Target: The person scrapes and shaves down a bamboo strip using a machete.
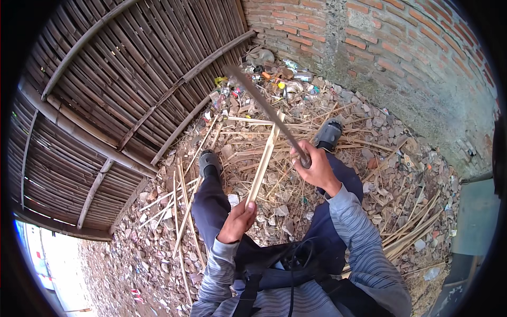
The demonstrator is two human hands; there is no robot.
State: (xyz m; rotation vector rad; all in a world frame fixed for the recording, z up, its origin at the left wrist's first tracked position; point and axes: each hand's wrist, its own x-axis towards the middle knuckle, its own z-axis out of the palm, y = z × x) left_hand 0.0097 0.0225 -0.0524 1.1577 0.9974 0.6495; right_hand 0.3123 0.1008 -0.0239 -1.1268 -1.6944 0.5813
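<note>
My left hand [237,223] is closed around the lower end of a pale split bamboo strip [264,161], which slants up and away between my legs. In my right hand [320,170] is a machete [261,103], its long dark blade pointing up and to the left, slightly smeared. The blade passes in front of the strip's far end; whether the two touch I cannot tell. My fingers hide much of the machete's handle, and its rounded butt shows beside my thumb.
Thin bamboo strips [182,216] lie on the stony ground near my left leg, with a bundle of them [414,224] at right. Mixed litter [285,79] gathers in the far corner. A bamboo wall [142,58] stands at left, a brick wall [391,47] at right.
</note>
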